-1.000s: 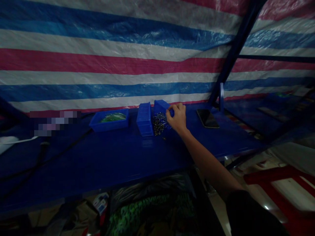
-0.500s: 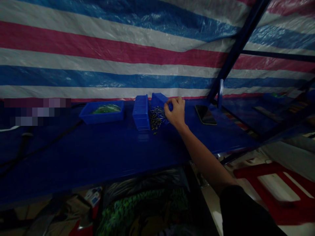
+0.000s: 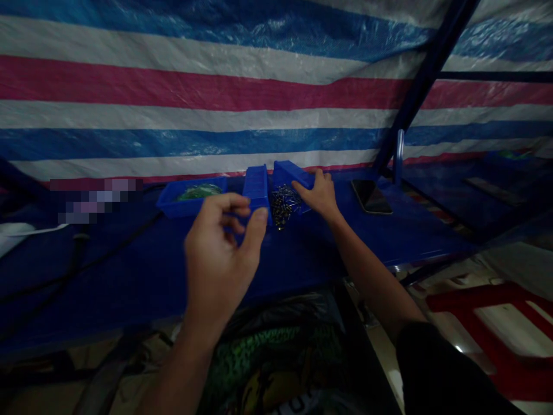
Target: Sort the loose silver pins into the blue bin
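Observation:
My right hand (image 3: 322,195) is at a tilted blue plastic bin (image 3: 290,169), its thumb and fingers on either side of the bin's right edge. Small metal screw-like pieces (image 3: 285,203), with thin silvery shanks and brassy ends, lie heaped at the bin's mouth and on the table. Just left of the heap stands a second blue bin (image 3: 256,181), turned on its side. In front of that bin, nearer to me, my left hand (image 3: 218,248) is raised with curled fingers and the thumb apart. Nothing shows between them.
A shallow blue tray (image 3: 170,208) with clear greenish plastic bags stands at left on the blue table (image 3: 298,259). A black phone (image 3: 371,197) lies at right, near a slanted blue metal post (image 3: 408,109). A dark cable (image 3: 116,239) crosses the left side. Striped sheeting hangs behind.
My left hand has come into view in front of the left bin. The right hand's thumb and fingers have parted from a ring shape at the tilted bin. The view has shifted slightly.

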Demonstrator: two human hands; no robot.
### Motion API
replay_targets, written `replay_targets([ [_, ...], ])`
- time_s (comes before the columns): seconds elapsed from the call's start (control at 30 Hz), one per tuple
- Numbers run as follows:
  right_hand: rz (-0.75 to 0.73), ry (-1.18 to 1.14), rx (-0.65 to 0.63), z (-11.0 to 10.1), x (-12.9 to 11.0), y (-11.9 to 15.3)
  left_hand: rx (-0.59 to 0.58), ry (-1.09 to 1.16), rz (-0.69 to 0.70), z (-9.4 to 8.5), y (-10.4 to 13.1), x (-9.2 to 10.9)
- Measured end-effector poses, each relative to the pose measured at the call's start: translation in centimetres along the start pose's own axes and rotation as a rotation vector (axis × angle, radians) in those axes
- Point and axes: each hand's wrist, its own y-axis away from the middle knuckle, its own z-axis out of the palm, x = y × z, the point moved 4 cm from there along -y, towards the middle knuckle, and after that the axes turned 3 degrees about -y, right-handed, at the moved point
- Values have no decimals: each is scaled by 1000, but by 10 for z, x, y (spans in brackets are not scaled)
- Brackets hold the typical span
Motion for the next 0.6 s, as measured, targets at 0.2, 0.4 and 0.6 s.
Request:
replay_targets([
  [0.2, 18, 11, -153, -1, 5, -4, 5, -62, -16, 23, -44, -3],
  [0.4, -76, 18, -158, -5, 6, -8, 85, -67, 8, 19, -70, -10],
  [0.6, -108, 13, -154, -7, 7, -10, 24, 12, 61, 11, -66, -27],
])
